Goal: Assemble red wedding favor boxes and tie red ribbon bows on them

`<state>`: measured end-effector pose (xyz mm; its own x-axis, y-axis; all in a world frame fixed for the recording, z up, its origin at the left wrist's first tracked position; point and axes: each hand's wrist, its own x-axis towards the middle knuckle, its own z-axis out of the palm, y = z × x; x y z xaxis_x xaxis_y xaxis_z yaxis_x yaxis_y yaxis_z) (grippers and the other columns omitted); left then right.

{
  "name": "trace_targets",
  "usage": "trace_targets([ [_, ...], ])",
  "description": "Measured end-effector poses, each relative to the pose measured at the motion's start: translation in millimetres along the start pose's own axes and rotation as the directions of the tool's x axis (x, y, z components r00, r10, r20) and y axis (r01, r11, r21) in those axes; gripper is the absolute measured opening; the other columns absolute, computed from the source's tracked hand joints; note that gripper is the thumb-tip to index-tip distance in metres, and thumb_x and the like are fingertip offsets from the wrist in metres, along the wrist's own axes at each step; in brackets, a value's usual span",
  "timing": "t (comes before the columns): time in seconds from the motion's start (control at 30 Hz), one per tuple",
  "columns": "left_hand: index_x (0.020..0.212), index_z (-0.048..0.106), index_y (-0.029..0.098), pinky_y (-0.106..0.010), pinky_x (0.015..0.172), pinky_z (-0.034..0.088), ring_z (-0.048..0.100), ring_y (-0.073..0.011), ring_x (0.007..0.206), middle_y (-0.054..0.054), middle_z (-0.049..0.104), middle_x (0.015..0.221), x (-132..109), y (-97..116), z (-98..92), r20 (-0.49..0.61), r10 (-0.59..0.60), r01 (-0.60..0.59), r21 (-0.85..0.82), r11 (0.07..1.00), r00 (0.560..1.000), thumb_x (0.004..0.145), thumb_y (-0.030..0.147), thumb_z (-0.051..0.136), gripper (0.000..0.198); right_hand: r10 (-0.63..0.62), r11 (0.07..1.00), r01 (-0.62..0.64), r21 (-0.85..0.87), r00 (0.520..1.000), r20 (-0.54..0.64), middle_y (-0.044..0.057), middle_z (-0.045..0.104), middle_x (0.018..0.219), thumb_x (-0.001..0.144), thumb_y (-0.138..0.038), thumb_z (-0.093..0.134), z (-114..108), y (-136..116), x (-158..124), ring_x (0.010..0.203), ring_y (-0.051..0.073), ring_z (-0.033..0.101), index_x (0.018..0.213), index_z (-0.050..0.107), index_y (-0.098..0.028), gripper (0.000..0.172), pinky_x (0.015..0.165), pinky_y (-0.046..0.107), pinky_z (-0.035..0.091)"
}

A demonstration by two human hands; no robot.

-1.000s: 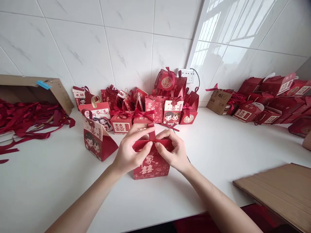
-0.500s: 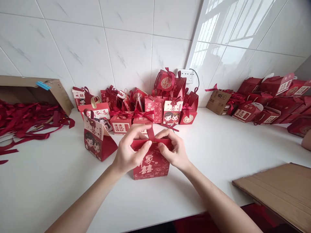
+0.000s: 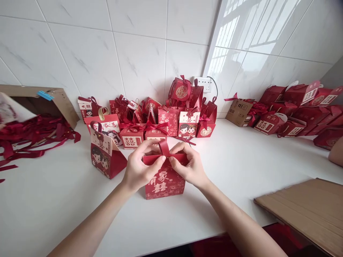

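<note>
A red gift box (image 3: 166,184) with pale lettering stands upright on the white table, a red ribbon loop (image 3: 163,146) at its top edge. My left hand (image 3: 143,166) pinches the left part of that top edge, thumb in front and fingers behind, beside the ribbon. On the right part, my right hand (image 3: 189,164) grips the edge in the same way, its thumb close to the ribbon's base. Left of my hands stands a triangular box (image 3: 103,155) with two cartoon figures and its own ribbon loop.
Many red boxes (image 3: 168,117) line the tiled wall; more are piled at the right (image 3: 308,110). A carton (image 3: 63,105) with loose red ribbons (image 3: 40,132) is at the left, flat cardboard (image 3: 305,210) at the lower right. Part of another person's arm (image 3: 337,151) shows at the right edge.
The ribbon loop now bends lower over the top of the box, where it stood taller before. A blurred pale and red item has come into view at the left edge, in front of the carton.
</note>
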<state>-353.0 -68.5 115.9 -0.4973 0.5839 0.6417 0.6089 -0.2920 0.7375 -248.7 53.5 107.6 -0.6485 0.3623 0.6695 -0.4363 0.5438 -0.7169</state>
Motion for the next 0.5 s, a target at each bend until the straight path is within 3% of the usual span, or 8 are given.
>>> trace_targets([
  [0.13, 0.095, 0.057, 0.017, -0.022, 0.069, 0.055, 0.068, -0.0154, 0.075, -0.001, 0.070, 0.079, -1.1, -2.7, -0.9, -0.038, 0.022, -0.021, 0.030, 0.999, 0.999, 0.073, 0.019, 0.067, 0.024, 0.001, 1.000, -0.001, 0.005, 1.000, 0.018, -0.001, 0.061, 0.073, 0.077, -0.019, 0.057, -2.2, 1.5, 0.5, 0.063, 0.013, 0.056, 0.077, 0.054, -0.021, 0.003, 0.060, 0.026, 0.046],
  [0.33, 0.084, 0.063, 0.017, -0.022, 0.071, 0.053, 0.065, -0.0136, 0.077, -0.001, 0.068, 0.081, -2.7, -3.1, -0.3, -0.030, 0.197, -0.190, 0.154, 0.970, 0.980, 0.078, 0.016, 0.062, 0.006, -0.008, 1.000, 0.008, -0.001, 1.000, -0.005, 0.000, 0.062, 0.074, 0.081, -0.023, 0.056, -1.3, 3.3, -1.4, 0.064, 0.014, 0.058, 0.079, 0.056, -0.021, 0.003, 0.060, 0.027, 0.048],
  [0.5, 0.083, 0.063, 0.017, -0.024, 0.072, 0.054, 0.066, -0.0152, 0.077, -0.002, 0.069, 0.082, -1.6, 1.1, 0.4, 0.038, 0.167, -0.171, 0.165, 0.971, 0.985, 0.081, 0.018, 0.057, 0.006, -0.054, 0.998, 0.054, -0.012, 0.999, 0.002, 0.002, 0.067, 0.085, 0.083, -0.023, 0.059, -0.1, 1.3, -1.5, 0.077, 0.016, 0.063, 0.090, 0.060, -0.022, 0.007, 0.072, 0.029, 0.051],
])
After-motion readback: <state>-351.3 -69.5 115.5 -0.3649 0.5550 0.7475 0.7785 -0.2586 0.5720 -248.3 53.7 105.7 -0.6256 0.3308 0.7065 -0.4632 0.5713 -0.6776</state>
